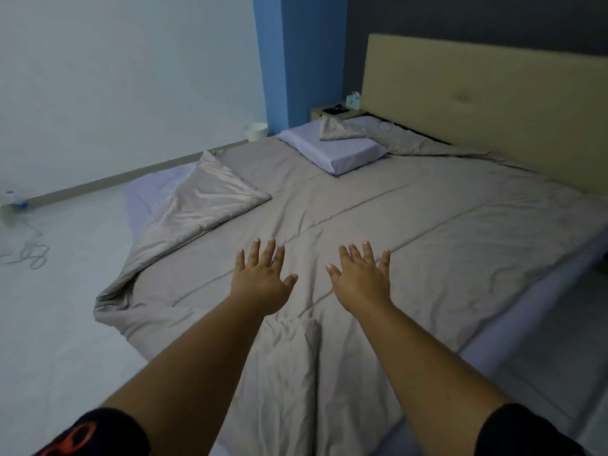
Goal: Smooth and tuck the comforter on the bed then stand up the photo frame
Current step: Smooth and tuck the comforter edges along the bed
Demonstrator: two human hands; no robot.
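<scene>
A grey-beige comforter (411,225) covers the bed. Its left corner (210,195) is folded back over itself, showing white sheet beneath, and a small fold lies on the white pillow (342,153). My left hand (261,283) and my right hand (360,278) lie flat side by side on the comforter's middle, palms down, fingers spread, holding nothing. A bunched ridge of fabric (296,350) sits between my forearms. On the nightstand (320,110) beside the headboard lies a flat dark object (335,110), possibly the photo frame.
A beige headboard (477,103) stands against the dark wall. A tissue box (353,101) sits on the nightstand. A white bin (255,131) stands on the floor by the blue wall. A cable (29,255) and a bottle (11,200) lie on the left floor.
</scene>
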